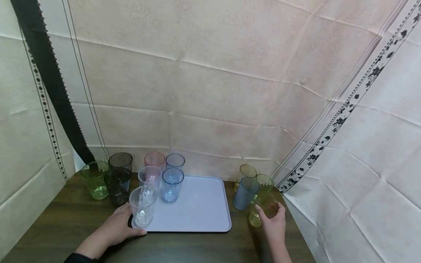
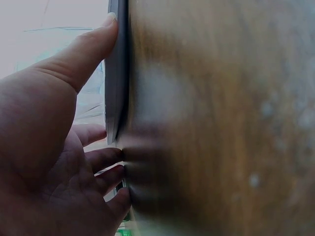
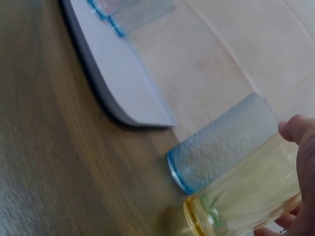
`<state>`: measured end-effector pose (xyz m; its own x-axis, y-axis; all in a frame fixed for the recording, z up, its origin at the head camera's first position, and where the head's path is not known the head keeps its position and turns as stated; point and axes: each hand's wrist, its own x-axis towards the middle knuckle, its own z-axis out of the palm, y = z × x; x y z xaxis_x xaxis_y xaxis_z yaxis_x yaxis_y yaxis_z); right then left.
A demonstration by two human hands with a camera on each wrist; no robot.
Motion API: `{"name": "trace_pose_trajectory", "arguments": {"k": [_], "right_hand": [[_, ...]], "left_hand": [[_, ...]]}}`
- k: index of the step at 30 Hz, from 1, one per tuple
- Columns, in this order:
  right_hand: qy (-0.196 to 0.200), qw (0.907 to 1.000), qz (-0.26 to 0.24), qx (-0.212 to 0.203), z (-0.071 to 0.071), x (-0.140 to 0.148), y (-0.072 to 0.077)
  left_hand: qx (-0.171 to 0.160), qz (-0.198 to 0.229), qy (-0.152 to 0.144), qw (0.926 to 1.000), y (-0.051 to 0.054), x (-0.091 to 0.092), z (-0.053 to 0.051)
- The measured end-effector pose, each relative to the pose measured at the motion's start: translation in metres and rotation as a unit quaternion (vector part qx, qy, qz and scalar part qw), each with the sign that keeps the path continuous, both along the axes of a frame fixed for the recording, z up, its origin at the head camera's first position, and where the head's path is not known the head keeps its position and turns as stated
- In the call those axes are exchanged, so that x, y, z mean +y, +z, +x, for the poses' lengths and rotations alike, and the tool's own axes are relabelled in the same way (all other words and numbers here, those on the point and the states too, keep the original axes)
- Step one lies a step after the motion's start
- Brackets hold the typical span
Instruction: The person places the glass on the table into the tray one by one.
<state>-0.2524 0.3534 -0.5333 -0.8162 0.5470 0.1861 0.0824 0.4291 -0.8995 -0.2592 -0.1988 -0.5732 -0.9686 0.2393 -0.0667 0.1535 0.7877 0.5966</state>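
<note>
My left hand (image 1: 115,226) holds the near left corner of a white tray (image 1: 207,204), thumb on its front edge and fingers along its side. In the left wrist view the thumb (image 2: 83,54) presses the tray's rim (image 2: 115,73). My right hand (image 1: 274,223) grips a yellow glass (image 1: 255,218), which stands tilted in the right wrist view, its base low. Right beside it is a textured blue glass (image 1: 245,195). Behind are a yellow-green glass (image 1: 264,181) and an amber glass (image 1: 246,171).
Two clear glasses (image 1: 143,206), two blue glasses (image 1: 172,186) and a pink glass (image 1: 154,159) are on the tray's left part. Left of the tray stand a green glass (image 1: 96,180) and two dark grey glasses (image 1: 118,186). A pale cloth (image 1: 204,91) hangs behind the wooden table (image 1: 197,248).
</note>
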Motion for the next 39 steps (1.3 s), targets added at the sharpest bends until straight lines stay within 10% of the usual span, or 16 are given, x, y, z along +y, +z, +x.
{"name": "trace_pose_trajectory", "arguments": {"k": [20,39], "right_hand": [[0.109,0.9935,0.013,0.03,0.011,-0.072,0.017],[0.295,0.9547,-0.004,0.041,-0.001,-0.203,0.018]], "left_hand": [[0.033,0.005,-0.004,0.9994,-0.006,-0.003,0.001],[0.02,0.006,-0.003,0.9998,-0.005,-0.002,-0.001]]}}
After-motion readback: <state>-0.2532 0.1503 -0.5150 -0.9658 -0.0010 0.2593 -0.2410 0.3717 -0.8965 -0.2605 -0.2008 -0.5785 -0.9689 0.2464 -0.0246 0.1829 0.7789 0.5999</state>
